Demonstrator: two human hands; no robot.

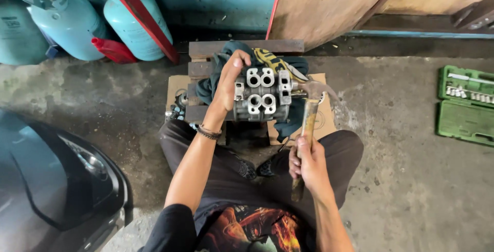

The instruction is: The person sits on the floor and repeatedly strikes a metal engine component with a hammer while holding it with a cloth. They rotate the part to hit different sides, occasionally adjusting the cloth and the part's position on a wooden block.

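A grey metal engine part [261, 96] with several round ports lies on a dark cloth [213, 79] over a low wooden pallet [247, 47]. My left hand [230, 79] grips the part's left side and steadies it. My right hand [307, 162] is closed around the wooden handle of a claw hammer [310, 109]. The hammer's steel head is at the part's right end, blurred, so I cannot tell if it touches. I sit on the floor with my knees either side of the pallet.
Two pale blue gas cylinders [135, 23] and a red bar [139, 12] stand at the back left. A green socket set case [465, 105] lies open on the concrete at right. A dark vehicle body [56, 180] fills the lower left. Cardboard [177, 88] lies under the pallet.
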